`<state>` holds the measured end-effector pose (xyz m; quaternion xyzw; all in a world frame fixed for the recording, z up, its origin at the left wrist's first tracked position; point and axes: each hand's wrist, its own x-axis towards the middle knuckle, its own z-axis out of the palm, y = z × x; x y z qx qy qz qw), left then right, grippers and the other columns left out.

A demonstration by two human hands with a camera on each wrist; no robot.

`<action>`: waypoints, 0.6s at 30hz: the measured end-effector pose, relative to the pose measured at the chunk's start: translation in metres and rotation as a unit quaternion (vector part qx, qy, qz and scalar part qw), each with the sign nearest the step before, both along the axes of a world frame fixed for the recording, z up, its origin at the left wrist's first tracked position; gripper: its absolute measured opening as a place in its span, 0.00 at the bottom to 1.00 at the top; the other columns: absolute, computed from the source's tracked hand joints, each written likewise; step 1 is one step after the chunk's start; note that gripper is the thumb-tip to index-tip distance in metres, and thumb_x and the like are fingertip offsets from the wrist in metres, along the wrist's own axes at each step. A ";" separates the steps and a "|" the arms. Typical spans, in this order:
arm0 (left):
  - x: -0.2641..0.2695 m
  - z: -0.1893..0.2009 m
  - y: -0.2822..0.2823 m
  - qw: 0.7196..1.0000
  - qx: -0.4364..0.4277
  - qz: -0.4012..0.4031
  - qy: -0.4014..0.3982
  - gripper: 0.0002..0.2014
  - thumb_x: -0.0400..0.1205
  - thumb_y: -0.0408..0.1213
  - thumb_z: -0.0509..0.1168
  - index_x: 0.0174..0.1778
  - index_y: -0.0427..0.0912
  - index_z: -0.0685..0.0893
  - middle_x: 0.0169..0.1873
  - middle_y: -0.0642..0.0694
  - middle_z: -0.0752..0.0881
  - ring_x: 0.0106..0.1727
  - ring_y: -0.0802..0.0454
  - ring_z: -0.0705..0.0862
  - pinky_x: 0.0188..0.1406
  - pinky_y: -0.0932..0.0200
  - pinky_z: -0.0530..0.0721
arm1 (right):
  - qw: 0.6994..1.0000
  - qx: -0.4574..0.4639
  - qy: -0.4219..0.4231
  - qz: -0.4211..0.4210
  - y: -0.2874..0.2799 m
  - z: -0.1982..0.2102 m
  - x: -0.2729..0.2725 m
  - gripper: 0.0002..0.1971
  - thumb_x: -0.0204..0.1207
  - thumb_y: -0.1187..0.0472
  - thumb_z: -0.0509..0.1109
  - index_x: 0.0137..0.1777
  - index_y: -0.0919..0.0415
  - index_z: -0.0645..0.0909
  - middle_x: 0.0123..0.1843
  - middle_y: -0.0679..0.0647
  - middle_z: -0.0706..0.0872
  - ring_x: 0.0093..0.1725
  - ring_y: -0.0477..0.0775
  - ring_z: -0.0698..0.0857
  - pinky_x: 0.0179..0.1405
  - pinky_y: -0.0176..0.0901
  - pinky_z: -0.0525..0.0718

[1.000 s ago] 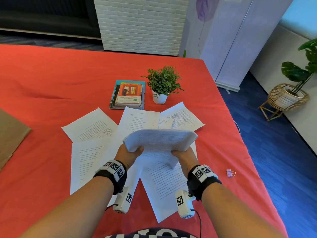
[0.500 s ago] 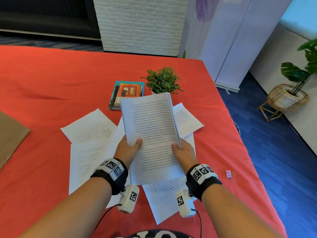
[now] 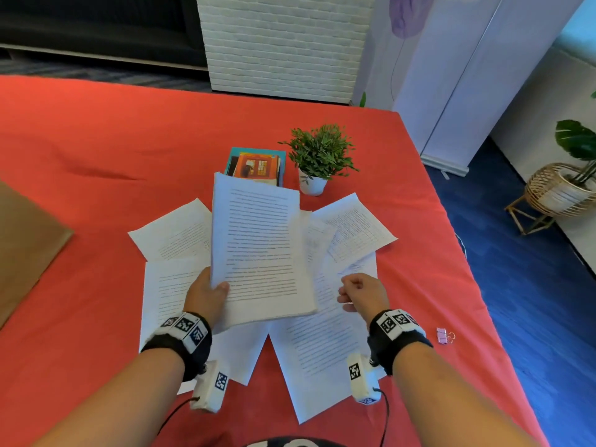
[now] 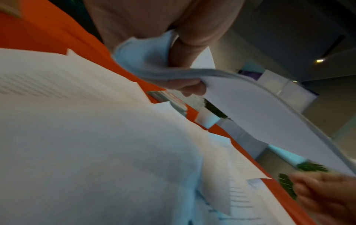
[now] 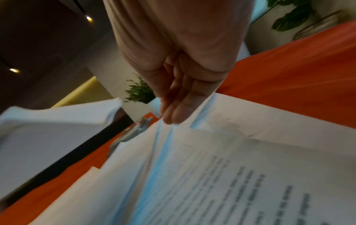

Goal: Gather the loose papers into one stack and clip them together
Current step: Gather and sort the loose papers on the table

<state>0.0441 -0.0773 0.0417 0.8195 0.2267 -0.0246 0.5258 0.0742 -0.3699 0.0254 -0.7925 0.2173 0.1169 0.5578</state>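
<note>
My left hand [image 3: 211, 293] grips a thick stack of printed papers [image 3: 261, 246] by its lower left corner, thumb on top, and holds it tilted above the red table; the left wrist view shows the thumb and fingers [image 4: 185, 86] pinching the bent corner. My right hand [image 3: 359, 291] hovers just right of the stack, fingers loosely curled. Its fingertips [image 5: 170, 118] point down onto a loose sheet [image 3: 322, 350]. More loose sheets lie fanned out at the left [image 3: 174, 230] and right [image 3: 358, 230]. A small pink binder clip [image 3: 444, 336] lies right of my right wrist.
A small potted plant [image 3: 319, 156] and a pile of books [image 3: 256, 164] sit behind the papers. A brown board [image 3: 25, 246] lies at the left. The table's right edge [image 3: 464, 253] drops to blue floor, close to the clip.
The stack went from edge-on in both hands to flat and facing me. My right hand has let go of it; only the left hand holds it now, shifted slightly left.
</note>
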 end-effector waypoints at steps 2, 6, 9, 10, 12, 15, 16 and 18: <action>-0.009 -0.008 0.017 0.999 0.011 0.026 0.024 0.19 0.83 0.30 0.59 0.71 0.39 0.74 0.65 0.36 0.81 0.65 0.37 0.79 0.66 0.48 0.75 | 0.998 -0.065 0.003 -0.021 -0.018 -0.019 0.009 0.08 0.78 0.64 0.65 0.52 0.60 0.86 0.42 0.56 0.88 0.45 0.59 0.89 0.49 0.54 0.89; -0.030 -0.022 0.040 0.997 0.018 0.040 0.061 0.20 0.83 0.30 0.59 0.72 0.38 0.72 0.66 0.36 0.81 0.65 0.38 0.79 0.66 0.48 0.74 | 0.985 -0.163 0.041 -0.031 -0.037 -0.038 0.033 0.15 0.78 0.61 0.64 0.62 0.55 0.85 0.66 0.62 0.82 0.65 0.65 0.82 0.68 0.52 0.79; -0.039 -0.030 0.051 0.996 0.010 0.051 0.073 0.20 0.82 0.30 0.60 0.72 0.39 0.72 0.65 0.37 0.81 0.59 0.43 0.79 0.63 0.51 0.74 | 0.981 -0.168 0.075 -0.063 -0.034 -0.034 0.049 0.23 0.80 0.58 0.64 0.75 0.49 0.73 0.77 0.67 0.67 0.66 0.71 0.80 0.69 0.55 0.76; -0.040 -0.032 0.053 0.996 0.006 0.054 0.075 0.20 0.82 0.30 0.60 0.71 0.39 0.73 0.65 0.38 0.82 0.57 0.45 0.78 0.62 0.51 0.74 | 0.981 -0.167 0.080 -0.063 -0.032 -0.037 0.055 0.25 0.80 0.59 0.64 0.77 0.47 0.69 0.78 0.67 0.65 0.66 0.72 0.79 0.68 0.56 0.76; -0.041 -0.036 0.057 0.995 -0.007 0.061 0.077 0.19 0.82 0.30 0.60 0.70 0.40 0.74 0.64 0.39 0.83 0.58 0.44 0.80 0.63 0.50 0.76 | 0.984 -0.149 0.086 -0.040 -0.023 -0.035 0.062 0.29 0.79 0.67 0.60 0.80 0.48 0.66 0.78 0.67 0.67 0.69 0.71 0.77 0.69 0.56 0.77; -0.040 -0.039 0.061 0.995 -0.021 0.059 0.083 0.18 0.82 0.32 0.60 0.69 0.43 0.74 0.62 0.42 0.84 0.61 0.43 0.81 0.64 0.49 0.78 | 0.990 -0.122 0.067 0.011 -0.006 -0.037 0.062 0.31 0.76 0.76 0.54 0.77 0.54 0.71 0.77 0.64 0.72 0.73 0.66 0.75 0.64 0.44 0.73; -0.040 -0.040 0.063 0.994 -0.022 0.057 0.085 0.18 0.82 0.32 0.60 0.69 0.43 0.75 0.62 0.42 0.84 0.61 0.43 0.81 0.64 0.49 0.78 | 0.990 -0.123 0.057 0.029 0.001 -0.039 0.060 0.30 0.76 0.76 0.54 0.76 0.56 0.72 0.77 0.64 0.74 0.73 0.65 0.75 0.63 0.43 0.72; -0.039 -0.040 0.066 0.994 -0.024 0.058 0.088 0.19 0.82 0.32 0.61 0.69 0.44 0.75 0.62 0.43 0.84 0.61 0.43 0.82 0.64 0.49 0.78 | 0.989 -0.129 0.045 0.060 0.020 -0.038 0.052 0.27 0.77 0.74 0.55 0.75 0.59 0.74 0.76 0.64 0.75 0.74 0.65 0.74 0.69 0.46 0.71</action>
